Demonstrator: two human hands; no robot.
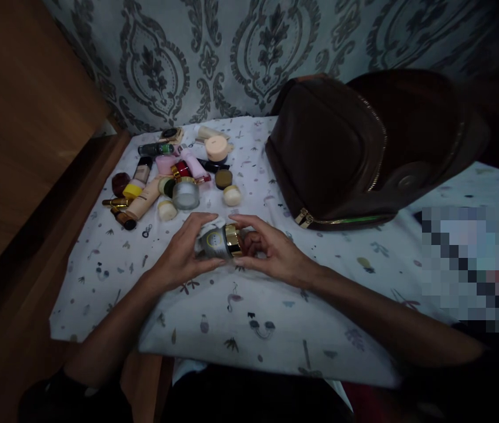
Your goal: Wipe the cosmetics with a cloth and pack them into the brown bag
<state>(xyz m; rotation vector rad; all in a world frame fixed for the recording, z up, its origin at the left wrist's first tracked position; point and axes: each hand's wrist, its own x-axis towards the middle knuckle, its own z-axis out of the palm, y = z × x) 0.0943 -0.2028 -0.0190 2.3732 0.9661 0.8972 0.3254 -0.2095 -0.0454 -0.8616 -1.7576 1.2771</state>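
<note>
A small glass cosmetic jar (214,243) with a shiny gold lid (233,239) lies on its side between my two hands, just above the patterned sheet. My left hand (186,249) grips the glass body, thumb below and fingers above. The gold lid end sits in the grasp of my right hand (273,249), its thumb and forefinger on either edge and the other fingers curled behind. A yellowish round label shows on the jar. Beyond my hands stand a frosted jar (186,195) and two small cream-coloured jars (232,195).
Several cosmetics, including a beige tube (142,200), a pink tube (193,164) and a peach round jar (217,148), cluster at the back left. A brown leather backpack (328,158) lies at the right. A wooden panel (24,117) borders the left, and patterned fabric (214,59) hangs behind.
</note>
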